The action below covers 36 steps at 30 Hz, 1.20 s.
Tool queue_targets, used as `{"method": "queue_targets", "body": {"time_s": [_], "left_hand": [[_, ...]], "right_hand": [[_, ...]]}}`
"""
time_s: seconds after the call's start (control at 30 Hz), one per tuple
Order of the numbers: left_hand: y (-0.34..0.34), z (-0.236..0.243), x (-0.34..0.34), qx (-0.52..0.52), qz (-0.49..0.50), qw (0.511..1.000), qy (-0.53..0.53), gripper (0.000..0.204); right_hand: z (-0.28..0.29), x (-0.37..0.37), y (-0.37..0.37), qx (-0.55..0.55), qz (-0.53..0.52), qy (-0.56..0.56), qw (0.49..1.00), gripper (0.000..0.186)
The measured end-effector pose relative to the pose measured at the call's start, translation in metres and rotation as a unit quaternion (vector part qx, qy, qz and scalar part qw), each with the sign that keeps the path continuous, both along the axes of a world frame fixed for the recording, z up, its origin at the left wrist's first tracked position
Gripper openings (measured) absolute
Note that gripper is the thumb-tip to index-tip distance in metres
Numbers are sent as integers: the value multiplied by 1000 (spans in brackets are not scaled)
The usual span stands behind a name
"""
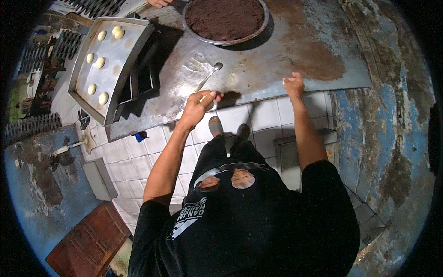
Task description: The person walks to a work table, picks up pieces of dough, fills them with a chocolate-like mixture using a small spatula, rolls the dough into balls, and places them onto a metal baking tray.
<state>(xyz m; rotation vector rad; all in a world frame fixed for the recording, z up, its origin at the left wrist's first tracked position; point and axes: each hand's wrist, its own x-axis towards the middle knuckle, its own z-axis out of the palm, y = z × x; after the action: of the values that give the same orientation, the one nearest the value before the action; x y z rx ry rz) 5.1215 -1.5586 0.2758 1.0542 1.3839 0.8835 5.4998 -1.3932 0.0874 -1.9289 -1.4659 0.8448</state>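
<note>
My left hand (198, 107) is closed over the near edge of the metal table, with a pale piece of dough (212, 106) showing under its fingers. Just beyond it a spoon (210, 75) lies on the tabletop, beside a white floury smear (197, 64). My right hand (294, 85) is raised near the table's right front edge, fingers curled in; what they hold, if anything, is hidden. Farther back stands a wide metal bowl (203, 39) filled with dark brown crumbly filling (225, 17).
At left a metal tray (77, 90) carries several pale dough balls (100, 63) and rests on other dark trays. Another person's hand (159, 3) shows at the table's far edge. A worn blue wall (369, 134) rises at right. White tiles (131, 159) cover the floor.
</note>
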Motion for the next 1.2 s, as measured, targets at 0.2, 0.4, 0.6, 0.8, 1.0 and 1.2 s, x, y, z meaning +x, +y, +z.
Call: {"method": "queue_targets", "body": {"time_s": [0.2, 0.4, 0.6, 0.8, 1.0, 1.2], "left_hand": [[-4, 38, 3, 60, 95, 992, -58, 53], [17, 69, 37, 107, 153, 946, -264, 60], [21, 128, 62, 308, 82, 942, -102, 70], [9, 153, 66, 318, 148, 926, -141, 55], [-4, 162, 55, 347, 146, 913, -156, 67], [-20, 141, 75, 254, 220, 884, -326, 60]], "right_hand": [[54, -48, -1, 49, -69, 36, 996, 68], [229, -175, -109, 217, 315, 283, 879, 51], [283, -211, -125, 34, 192, 638, 745, 44], [309, -217, -150, -79, 199, 739, 639, 43], [323, -224, -165, -34, 203, 731, 650, 44], [292, -239, -116, 381, 132, 346, 847, 37]]}}
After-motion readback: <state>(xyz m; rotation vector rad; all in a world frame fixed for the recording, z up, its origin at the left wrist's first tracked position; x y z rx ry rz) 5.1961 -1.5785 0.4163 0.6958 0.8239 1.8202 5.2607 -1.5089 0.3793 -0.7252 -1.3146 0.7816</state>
